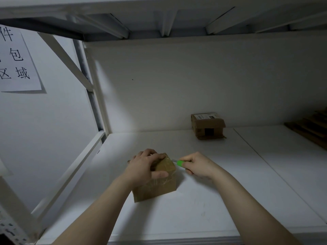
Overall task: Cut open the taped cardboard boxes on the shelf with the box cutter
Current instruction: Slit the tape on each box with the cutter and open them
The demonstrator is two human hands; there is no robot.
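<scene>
Head: left hand (144,165) gripping box (159,189), right hand (199,167) around cutter (180,163)

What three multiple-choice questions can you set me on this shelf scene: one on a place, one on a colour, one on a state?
1. Where does the labelled box stand?
A) on the floor
B) at the back of the shelf, close to the wall
C) hanging from a hook

2. What colour is the handle of the cutter?
A) red
B) green
C) black

3. What is the left hand doing?
A) hanging idle
B) holding the cutter
C) gripping the near box

Answers:
1 B: it sits far back on the white board, near the wall.
2 B: a bright green handle sticks out of the right hand.
3 C: its fingers curl over the box top, with the thumb on the near side.
</scene>
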